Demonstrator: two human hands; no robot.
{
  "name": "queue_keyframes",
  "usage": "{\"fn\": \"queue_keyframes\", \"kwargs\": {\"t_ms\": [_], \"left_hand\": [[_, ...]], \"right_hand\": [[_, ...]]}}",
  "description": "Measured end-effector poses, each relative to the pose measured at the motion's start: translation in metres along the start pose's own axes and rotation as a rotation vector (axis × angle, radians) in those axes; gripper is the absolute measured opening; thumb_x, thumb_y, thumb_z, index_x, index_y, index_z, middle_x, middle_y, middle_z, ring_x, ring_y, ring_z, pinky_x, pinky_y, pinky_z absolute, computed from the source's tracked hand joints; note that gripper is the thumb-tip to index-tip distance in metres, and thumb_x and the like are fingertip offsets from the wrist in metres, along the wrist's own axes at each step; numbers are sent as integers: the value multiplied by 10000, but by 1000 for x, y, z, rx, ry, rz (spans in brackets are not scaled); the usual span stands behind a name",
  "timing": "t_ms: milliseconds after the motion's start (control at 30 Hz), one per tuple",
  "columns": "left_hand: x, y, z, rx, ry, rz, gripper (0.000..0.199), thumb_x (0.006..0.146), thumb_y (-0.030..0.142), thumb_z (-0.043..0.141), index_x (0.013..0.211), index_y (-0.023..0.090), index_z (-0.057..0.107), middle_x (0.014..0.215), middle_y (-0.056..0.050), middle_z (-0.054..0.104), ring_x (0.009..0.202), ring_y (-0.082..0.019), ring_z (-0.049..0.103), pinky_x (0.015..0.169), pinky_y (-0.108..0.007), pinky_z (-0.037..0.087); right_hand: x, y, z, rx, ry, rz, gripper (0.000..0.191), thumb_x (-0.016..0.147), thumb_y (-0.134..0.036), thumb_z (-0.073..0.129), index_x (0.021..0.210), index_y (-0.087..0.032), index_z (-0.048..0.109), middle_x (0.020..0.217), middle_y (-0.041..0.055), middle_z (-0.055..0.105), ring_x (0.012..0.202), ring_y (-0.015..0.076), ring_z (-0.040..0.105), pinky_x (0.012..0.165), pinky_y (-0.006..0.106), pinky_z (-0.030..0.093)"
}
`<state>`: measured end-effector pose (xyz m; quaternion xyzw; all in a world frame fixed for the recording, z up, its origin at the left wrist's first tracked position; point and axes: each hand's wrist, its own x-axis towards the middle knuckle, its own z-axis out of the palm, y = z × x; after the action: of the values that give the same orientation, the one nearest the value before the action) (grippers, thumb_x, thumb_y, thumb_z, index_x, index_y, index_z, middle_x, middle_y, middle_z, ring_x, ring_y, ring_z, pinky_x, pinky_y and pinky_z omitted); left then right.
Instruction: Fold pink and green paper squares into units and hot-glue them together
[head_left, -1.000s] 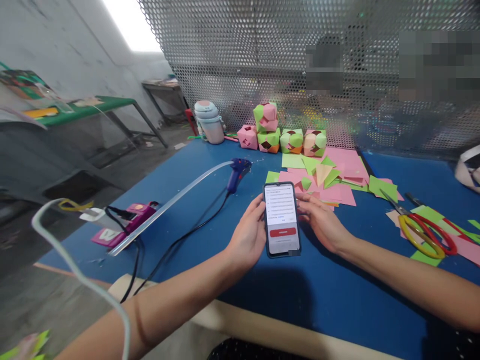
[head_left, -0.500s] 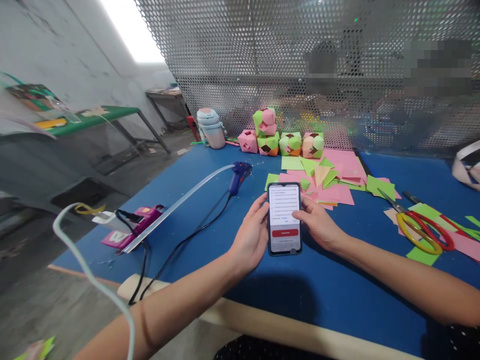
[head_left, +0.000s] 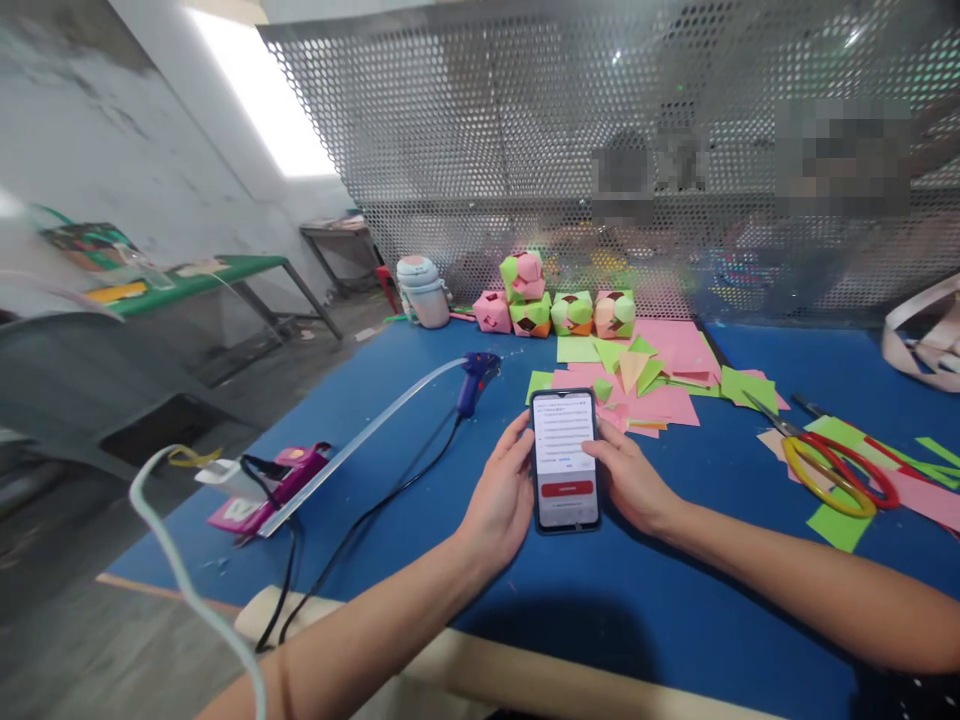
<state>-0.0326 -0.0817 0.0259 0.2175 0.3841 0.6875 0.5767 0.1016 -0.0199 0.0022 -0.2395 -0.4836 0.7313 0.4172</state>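
The white screen (head_left: 562,455) of the black-framed, rectangular smartphone (head_left: 566,462) carries lines of print (head_left: 564,425) too small to read, above a red bar (head_left: 567,489). The phone is over the blue, flat tabletop (head_left: 420,545), between 2 hands: the bare left hand (head_left: 501,492) clasps its left edge; the bare right hand (head_left: 637,482) grips the right, thumb over the screen.

Craft workshop | glue gun (head_left: 472,385) | scissors (head_left: 832,470) | cut paper (head_left: 667,390) | perforated metal partition (head_left: 465,130) | bare concrete floor (head_left: 60,640)
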Motion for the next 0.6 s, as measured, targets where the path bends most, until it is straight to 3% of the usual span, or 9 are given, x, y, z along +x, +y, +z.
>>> {"fn": "queue_keyframes", "kwargs": {"t_ms": [333, 600], "left_hand": [[0, 0, 2, -17, 26, 25, 338, 864, 255, 596, 1199, 224, 560, 1178, -56, 643, 1128, -204, 577, 970, -326, 476], [-1, 1, 3, -3, -5, 31, 348, 876, 273, 581, 1221, 235, 547, 1191, -43, 638, 1139, -194, 566, 971, -312, 471]], "right_hand": [[-2, 5, 9, 126, 43, -28, 312, 852, -280, 567, 1159, -239, 602, 1092, 22, 665, 962, 214, 606, 813, 339, 465], [-3, 3, 12, 109, 56, -21, 407, 767, -128, 540, 1152, -242, 600, 1065, 9, 671, 972, 214, 604, 780, 320, 470]]}}
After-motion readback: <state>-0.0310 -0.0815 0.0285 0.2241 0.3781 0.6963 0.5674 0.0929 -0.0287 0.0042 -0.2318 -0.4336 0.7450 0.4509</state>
